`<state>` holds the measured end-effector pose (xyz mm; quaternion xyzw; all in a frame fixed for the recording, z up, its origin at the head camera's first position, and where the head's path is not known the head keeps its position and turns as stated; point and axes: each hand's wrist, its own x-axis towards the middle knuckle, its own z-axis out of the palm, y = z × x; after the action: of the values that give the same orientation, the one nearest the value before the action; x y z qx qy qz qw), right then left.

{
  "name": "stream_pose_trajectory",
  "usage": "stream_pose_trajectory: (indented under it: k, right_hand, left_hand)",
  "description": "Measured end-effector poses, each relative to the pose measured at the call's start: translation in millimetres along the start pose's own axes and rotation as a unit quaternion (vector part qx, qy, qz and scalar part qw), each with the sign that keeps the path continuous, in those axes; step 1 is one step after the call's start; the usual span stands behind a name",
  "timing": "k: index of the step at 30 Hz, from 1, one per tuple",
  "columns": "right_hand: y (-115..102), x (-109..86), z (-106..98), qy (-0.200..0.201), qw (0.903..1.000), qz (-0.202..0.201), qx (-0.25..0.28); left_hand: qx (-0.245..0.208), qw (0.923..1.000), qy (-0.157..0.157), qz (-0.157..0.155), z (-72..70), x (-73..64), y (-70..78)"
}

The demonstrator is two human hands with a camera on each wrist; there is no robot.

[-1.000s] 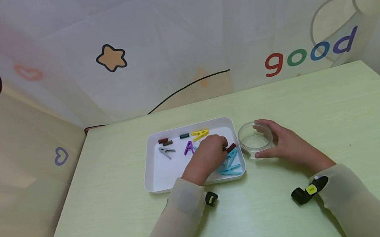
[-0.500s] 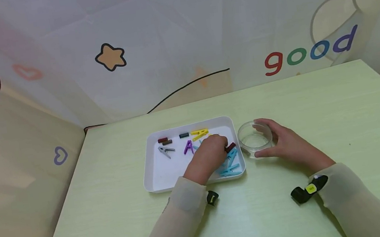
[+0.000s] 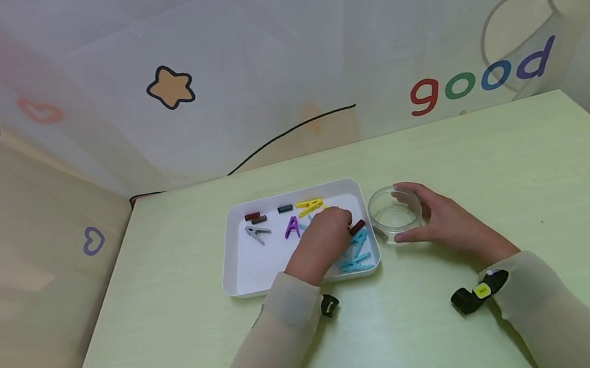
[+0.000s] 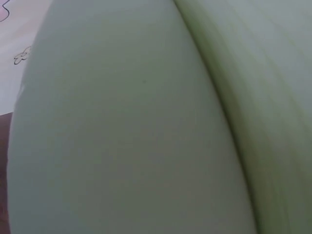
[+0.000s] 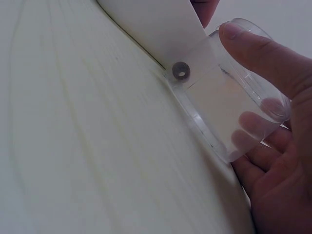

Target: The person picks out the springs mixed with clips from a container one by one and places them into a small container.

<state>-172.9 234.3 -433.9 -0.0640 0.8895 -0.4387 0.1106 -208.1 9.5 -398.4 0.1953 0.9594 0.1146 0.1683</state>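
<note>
Over the right part of a white tray (image 3: pixel 246 277) my left hand (image 3: pixel 321 239) reaches down with bent fingers. Its fingertips are right at a dark red spring (image 3: pixel 357 227) near the tray's right wall; I cannot tell whether they grip it. Light blue clips (image 3: pixel 358 259) lie beneath and beside this hand, partly hidden. My right hand (image 3: pixel 440 221) holds a clear round container (image 3: pixel 395 211) upright against the tray's right side, thumb and fingers around it. In the right wrist view a small brown ring (image 5: pixel 181 71) overlaps the container's lower edge. Only sleeve and table fill the left wrist view.
Towards the tray's back lie a reddish spring (image 3: pixel 252 216), a brown spring (image 3: pixel 258 219), a dark spring (image 3: pixel 285 208) and yellow clips (image 3: pixel 310 207). A grey clip (image 3: pixel 258 234) and a purple clip (image 3: pixel 292 227) lie in front. A printed cloth (image 3: pixel 258 77) hangs behind the table.
The head view has shifted slightly. The left hand's fingertips have moved very little beside the dark red spring, and the right hand keeps its hold on the container.
</note>
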Motion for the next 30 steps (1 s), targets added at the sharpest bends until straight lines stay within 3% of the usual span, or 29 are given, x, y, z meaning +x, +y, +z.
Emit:
stream_pose_trajectory:
  k: [18, 30]
  right_hand:
    - [0, 1.0, 0, -0.001, 1.0, 0.001, 0.007]
    - [4, 4.1, 2, 0.002, 0.9999, 0.004, 0.013]
  left_hand:
    - [-0.025, 0.9996, 0.01, 0.009, -9.1, -7.2, 1.0]
    - [-0.017, 0.9992, 0.024, 0.027, -12.6, -10.8, -1.5]
